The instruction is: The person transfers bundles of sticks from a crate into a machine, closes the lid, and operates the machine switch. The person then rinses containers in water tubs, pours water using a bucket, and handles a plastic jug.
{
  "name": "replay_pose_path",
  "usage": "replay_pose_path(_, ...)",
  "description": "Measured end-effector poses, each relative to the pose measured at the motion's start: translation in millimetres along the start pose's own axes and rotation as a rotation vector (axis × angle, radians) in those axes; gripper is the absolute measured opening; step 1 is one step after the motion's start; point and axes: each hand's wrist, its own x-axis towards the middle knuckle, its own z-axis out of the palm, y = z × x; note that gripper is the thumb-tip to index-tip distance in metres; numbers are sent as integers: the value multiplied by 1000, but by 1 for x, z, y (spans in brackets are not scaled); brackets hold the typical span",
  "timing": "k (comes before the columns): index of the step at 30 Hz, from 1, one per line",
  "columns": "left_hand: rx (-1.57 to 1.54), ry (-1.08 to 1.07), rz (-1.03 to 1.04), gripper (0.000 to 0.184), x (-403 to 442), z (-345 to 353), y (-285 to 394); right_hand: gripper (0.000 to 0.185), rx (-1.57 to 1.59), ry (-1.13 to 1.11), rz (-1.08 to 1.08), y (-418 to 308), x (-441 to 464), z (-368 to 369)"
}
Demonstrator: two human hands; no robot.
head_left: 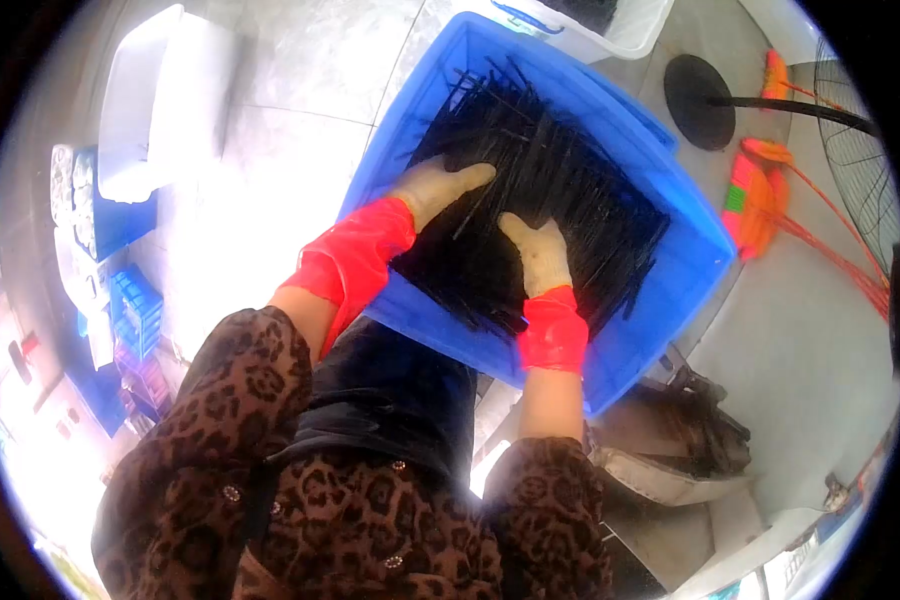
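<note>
A blue plastic bin [705, 250] stands in front of me, holding a thick pile of thin, dark strips [580, 185]; I cannot make out their material. Both my hands are inside it, in pale work gloves with red cuffs. My left hand [435, 192] lies on the left part of the pile, thumb stretched over the strips and fingers sunk out of sight among them. Close by on the near side, my right hand [542, 252] grips down into the strips, its thumb pointing left toward the other hand. The strips between the hands lie lengthwise, tangled and overlapping.
Beyond the blue bin is a white tub [635, 25] with dark material inside. A fan stand's round black base [700, 102] and orange cords [765, 205] lie to the right. Dark machinery [670, 435] sits near my right elbow; a white container [140, 110] is at left.
</note>
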Motion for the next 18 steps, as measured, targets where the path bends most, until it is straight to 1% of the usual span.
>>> replay_pose_path(1, 1, 4, -4, 56, -3, 2, 1, 59, 57, -56, -6, -23, -13, 1)
replay_pose_path(3, -391, -33, -5, 53, -13, 5, 6, 61, 92, -102, -33, -36, -26, -8)
replay_pose_path(4, -381, -31, -8, 53, -15, 5, 7, 63, 121, -142, -60, -36, -28, -12)
replay_pose_path(6, -385, -99, 1, 54, -15, 3, 7, 61, 87, -114, -35, -31, -26, -15)
replay_pose_path(7, -228, -53, -6, 55, -13, 5, 7, 60, 37, -89, -12, -30, -23, -16)
replay_pose_path(8, -225, -52, -8, 55, -10, 8, 6, 60, 41, -90, -11, -29, -19, -16)
replay_pose_path(10, 10, -37, 60, 56, -7, 17, 8, 54, 150, -165, -120, -34, -16, -16)
replay_pose_path(11, -3, -42, -38, 57, -7, 22, 11, 54, 150, -168, -119, -39, -18, -16)
replay_pose_path(13, -29, -41, -15, 57, -15, 30, 24, 52, 265, -149, -75, -54, -26, -18)
replay_pose_path(14, -58, -43, 6, 57, -18, 34, 29, 52, 265, -150, -76, -60, -28, -20)
replay_pose_path(15, -231, -125, 3, 56, -14, 38, 24, 52, 376, -212, -141, -65, -31, -24)
replay_pose_path(16, -229, -132, 2, 56, -11, 40, 29, 52, 488, -271, -204, -65, -30, -28)
replay_pose_path(18, -351, -231, 64, 56, -11, 42, 37, 52, 459, -289, -149, -58, -22, -37)
